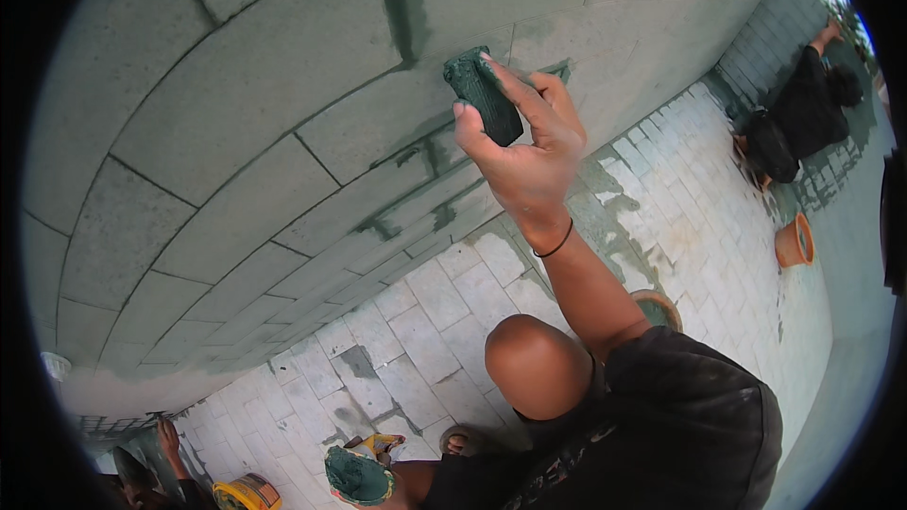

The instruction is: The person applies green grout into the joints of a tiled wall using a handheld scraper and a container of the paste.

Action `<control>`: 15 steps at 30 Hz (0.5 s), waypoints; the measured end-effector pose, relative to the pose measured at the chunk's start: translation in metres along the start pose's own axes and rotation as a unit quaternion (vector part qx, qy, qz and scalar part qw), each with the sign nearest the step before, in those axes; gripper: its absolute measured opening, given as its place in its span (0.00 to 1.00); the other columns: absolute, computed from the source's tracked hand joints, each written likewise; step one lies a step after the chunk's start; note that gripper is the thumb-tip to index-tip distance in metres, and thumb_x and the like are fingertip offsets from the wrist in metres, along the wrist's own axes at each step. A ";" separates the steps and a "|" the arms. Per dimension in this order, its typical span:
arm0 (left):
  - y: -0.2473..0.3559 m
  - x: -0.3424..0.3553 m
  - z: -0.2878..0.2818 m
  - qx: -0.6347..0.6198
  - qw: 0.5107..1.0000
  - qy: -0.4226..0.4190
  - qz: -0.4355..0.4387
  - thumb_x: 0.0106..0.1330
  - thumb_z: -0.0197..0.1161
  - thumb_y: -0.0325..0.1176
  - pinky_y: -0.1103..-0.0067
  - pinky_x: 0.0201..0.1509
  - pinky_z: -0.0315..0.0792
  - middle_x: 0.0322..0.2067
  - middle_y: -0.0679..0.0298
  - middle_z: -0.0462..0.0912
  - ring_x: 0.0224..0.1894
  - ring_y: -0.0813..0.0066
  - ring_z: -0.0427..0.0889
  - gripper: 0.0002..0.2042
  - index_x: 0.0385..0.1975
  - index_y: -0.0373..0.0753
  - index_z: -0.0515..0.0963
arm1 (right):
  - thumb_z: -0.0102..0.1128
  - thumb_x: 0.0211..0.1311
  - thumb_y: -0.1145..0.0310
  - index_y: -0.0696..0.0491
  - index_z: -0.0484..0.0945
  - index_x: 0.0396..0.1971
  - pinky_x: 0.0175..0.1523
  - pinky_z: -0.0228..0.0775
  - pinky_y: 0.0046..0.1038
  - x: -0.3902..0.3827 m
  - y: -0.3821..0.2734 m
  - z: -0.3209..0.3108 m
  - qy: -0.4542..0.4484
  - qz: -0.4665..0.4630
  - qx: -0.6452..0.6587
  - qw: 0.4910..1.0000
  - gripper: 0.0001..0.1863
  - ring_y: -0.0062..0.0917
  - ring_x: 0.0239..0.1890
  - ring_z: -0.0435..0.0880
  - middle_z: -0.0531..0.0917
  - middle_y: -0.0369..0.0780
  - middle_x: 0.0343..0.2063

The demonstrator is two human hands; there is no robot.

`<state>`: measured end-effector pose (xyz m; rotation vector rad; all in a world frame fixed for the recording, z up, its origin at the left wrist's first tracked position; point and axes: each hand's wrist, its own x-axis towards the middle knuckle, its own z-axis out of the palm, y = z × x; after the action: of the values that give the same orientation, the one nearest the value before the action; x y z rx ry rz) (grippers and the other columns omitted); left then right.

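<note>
On the grey, large-tiled wall (255,66), dark green paste (404,24) is seemingly being worked in; firm strokes along the seams seem called for next. The left hand's grip cannot be told. By the right hand (534,146), a paste-smeared, dark green rectangular block (487,102) is pinched at the wall.

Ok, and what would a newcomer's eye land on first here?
Probably the dark green, paste-smeared block near the upper middle, pinched in the fingers of the right hand at the grey-green tiled wall. Next, perhaps the round tub of thick green paste at the lower edge, left of centre. The orange bucket at far right also stands out.
</note>
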<state>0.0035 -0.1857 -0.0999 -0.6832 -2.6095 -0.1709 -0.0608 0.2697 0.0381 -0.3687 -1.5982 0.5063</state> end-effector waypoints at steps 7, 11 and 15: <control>0.010 -0.005 -0.002 -0.093 0.992 0.014 -0.081 0.74 0.51 0.45 0.57 0.62 0.71 0.59 0.55 0.78 0.58 0.55 0.79 0.22 0.61 0.39 0.74 | 0.76 0.43 0.68 0.52 0.88 0.45 0.36 0.72 0.24 0.003 -0.004 0.017 0.024 -0.014 -0.012 1.000 0.24 0.25 0.32 0.75 0.76 0.39 0.33; 0.000 -0.015 0.004 -0.121 0.987 0.000 -0.101 0.76 0.48 0.44 0.57 0.64 0.70 0.60 0.54 0.77 0.59 0.55 0.78 0.22 0.62 0.37 0.72 | 0.76 0.43 0.68 0.53 0.89 0.44 0.37 0.71 0.25 0.003 -0.007 0.022 0.033 -0.003 -0.014 0.999 0.22 0.26 0.34 0.75 0.75 0.39 0.32; -0.011 -0.031 0.015 -0.169 0.976 -0.023 -0.134 0.77 0.46 0.43 0.56 0.65 0.69 0.61 0.54 0.76 0.61 0.56 0.76 0.23 0.63 0.36 0.70 | 0.75 0.44 0.69 0.54 0.89 0.43 0.37 0.72 0.26 0.001 -0.016 0.011 -0.025 0.024 -0.068 0.997 0.21 0.27 0.34 0.76 0.75 0.40 0.32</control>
<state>0.0164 -0.2053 -0.1270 -0.4401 -2.7363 -0.7033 -0.0710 0.2560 0.0469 -0.5008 -1.6813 0.4465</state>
